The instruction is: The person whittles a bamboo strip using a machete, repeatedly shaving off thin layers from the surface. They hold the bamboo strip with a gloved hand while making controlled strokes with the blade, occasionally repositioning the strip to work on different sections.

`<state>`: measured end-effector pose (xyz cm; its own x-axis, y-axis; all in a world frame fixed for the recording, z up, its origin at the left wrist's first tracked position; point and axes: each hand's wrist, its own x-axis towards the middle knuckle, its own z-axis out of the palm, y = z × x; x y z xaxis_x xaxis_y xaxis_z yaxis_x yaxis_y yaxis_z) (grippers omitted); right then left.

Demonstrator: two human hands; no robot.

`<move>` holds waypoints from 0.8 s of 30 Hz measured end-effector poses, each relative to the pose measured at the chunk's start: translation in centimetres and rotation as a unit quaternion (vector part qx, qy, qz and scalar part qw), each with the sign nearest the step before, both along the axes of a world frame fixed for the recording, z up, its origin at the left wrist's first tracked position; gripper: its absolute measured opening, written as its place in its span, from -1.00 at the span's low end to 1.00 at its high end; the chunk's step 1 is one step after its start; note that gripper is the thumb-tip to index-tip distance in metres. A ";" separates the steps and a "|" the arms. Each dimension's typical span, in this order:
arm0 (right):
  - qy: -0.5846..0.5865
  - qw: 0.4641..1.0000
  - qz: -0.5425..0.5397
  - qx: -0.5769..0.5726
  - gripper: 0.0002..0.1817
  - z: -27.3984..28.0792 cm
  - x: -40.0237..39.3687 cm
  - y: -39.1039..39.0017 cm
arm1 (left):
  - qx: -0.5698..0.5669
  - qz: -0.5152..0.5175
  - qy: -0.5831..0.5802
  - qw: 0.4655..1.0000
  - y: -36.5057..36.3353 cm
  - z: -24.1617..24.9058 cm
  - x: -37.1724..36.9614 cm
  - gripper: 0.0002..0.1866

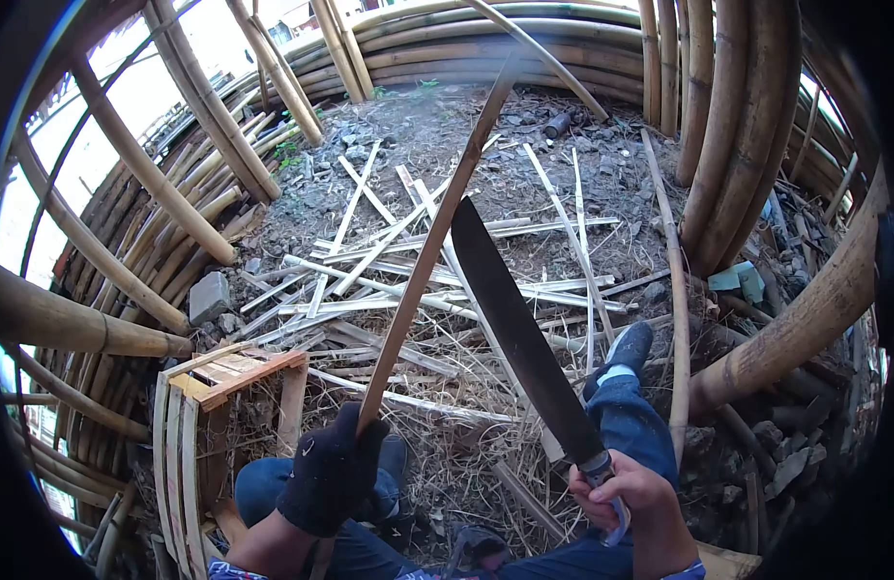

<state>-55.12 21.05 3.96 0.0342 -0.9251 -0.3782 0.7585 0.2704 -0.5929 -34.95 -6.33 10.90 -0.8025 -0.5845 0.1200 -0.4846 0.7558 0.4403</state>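
A black glove covers my left hand (333, 474), which is closed round the lower part of a long brown bamboo strip (427, 261). The strip slants up and to the right. My bare right hand (626, 498) grips the handle of a large dark-bladed machete (524, 338). Its blade points up and to the left, and its tip appears close to the strip's right edge; whether they touch I cannot tell. Beyond both hands, several pale split strips (369, 280) lie crossed on the ground.
A wooden crate (244, 382) stands at the left, near a grey block (210, 298). Thick bamboo poles (747, 126) rise on both sides. My outstretched leg (630, 416) is at the right, beside a long pole (667, 261) on the rubble.
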 end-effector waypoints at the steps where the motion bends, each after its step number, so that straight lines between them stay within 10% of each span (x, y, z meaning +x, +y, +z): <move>1: -0.001 1.000 -0.001 0.000 -0.70 0.2 0.0 0.1 | -0.025 -0.003 0.003 1.000 0.1 0.1 0.0 -0.82; 8: -0.013 1.000 -0.007 0.028 -0.70 0.4 0.0 0.3 | -0.098 -0.037 -0.002 0.995 -1.0 -0.4 0.8 -0.83; 16: -0.009 1.000 -0.003 0.021 -0.70 0.2 0.4 -0.2 | 0.327 0.068 0.045 0.942 -1.9 0.2 0.7 -0.87; 20: 0.011 0.998 0.012 0.056 -0.73 0.3 0.6 -1.0 | 0.285 0.075 0.033 0.955 -1.2 0.8 0.9 -0.86; 22: 0.038 0.995 0.021 0.092 -0.75 0.0 1.1 -1.8 | 0.050 -0.007 -0.008 0.999 -0.3 0.9 1.5 -0.86; 24: 0.073 0.986 0.006 0.149 -0.77 -0.8 1.8 -2.4 | 0.141 0.029 0.006 0.990 -1.8 0.2 1.8 -0.85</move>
<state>-53.32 18.60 3.20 -0.0305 -0.7719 -0.6350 0.6664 0.4578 -0.5885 -33.16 -8.09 11.06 -0.7666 -0.6405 -0.0454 -0.5171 0.5739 0.6350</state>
